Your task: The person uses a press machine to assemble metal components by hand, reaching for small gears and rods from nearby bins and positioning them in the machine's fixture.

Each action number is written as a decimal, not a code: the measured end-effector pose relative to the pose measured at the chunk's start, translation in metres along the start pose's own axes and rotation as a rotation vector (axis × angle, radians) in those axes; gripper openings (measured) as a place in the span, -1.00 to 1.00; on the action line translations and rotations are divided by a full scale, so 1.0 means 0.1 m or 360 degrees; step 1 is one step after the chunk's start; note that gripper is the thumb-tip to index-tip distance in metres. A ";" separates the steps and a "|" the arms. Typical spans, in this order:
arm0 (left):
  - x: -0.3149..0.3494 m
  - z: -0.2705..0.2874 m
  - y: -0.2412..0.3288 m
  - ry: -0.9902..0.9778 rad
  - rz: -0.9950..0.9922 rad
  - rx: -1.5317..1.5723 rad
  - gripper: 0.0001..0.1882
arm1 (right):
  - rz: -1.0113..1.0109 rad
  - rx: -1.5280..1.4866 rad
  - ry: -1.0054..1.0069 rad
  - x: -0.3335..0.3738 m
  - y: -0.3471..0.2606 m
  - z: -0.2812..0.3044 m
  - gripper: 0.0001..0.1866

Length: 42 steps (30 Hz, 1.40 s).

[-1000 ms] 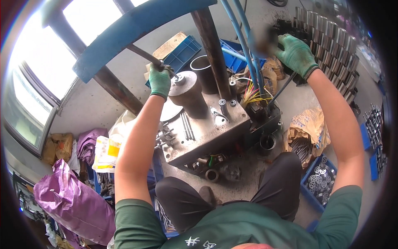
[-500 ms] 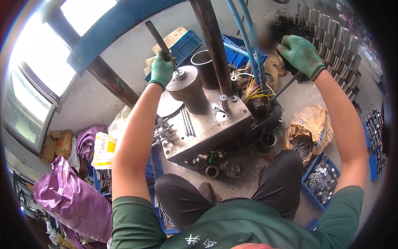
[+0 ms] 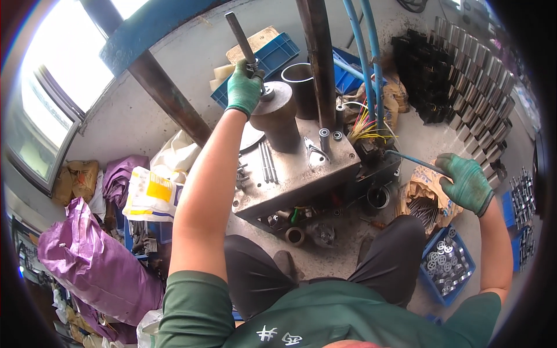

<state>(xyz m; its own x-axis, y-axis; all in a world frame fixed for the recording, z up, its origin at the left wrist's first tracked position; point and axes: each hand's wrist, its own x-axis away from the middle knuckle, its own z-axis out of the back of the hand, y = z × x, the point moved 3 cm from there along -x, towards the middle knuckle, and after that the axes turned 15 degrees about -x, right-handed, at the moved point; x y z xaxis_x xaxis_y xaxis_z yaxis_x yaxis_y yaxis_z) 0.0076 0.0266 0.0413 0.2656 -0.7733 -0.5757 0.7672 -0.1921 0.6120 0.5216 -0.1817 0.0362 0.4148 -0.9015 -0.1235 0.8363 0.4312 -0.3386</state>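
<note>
The left hand (image 3: 244,88) is closed around a metal rod (image 3: 238,33) above the wide-topped cylinder (image 3: 282,129) on the press bed (image 3: 325,178); the rod's long axis leans, its free end pointing to the upper left and its lower end toward the cylinder's top. The glove (image 3: 241,98) hides the rod's middle part, and its lower contact is hard to make out. The right hand (image 3: 467,184) curls at the end of a slanting lever (image 3: 416,163), covering it, so I cannot tell whether it grips.
</note>
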 end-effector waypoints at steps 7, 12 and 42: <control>0.13 -0.13 -0.23 -0.0023 0.0031 0.0059 -0.78 | 0.0133 0.0006 -0.0378 0.05 -0.08 -0.20 -0.59; 0.18 -0.11 -0.07 -0.0098 0.0087 0.0123 -0.79 | -0.0097 0.0101 -0.0529 0.38 0.00 -0.44 -0.70; 0.29 0.07 0.07 -0.0108 0.0140 -0.0001 -0.74 | -0.0221 0.0049 0.0120 0.62 -0.20 -0.71 -0.76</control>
<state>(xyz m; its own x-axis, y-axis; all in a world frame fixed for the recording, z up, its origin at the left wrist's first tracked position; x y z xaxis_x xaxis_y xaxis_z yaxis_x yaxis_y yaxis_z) 0.0166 -0.0015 0.0331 0.2919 -0.8263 -0.4817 0.7431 -0.1211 0.6581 0.5055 -0.2492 -0.0309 0.2671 -0.9523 -0.1475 0.8949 0.3019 -0.3287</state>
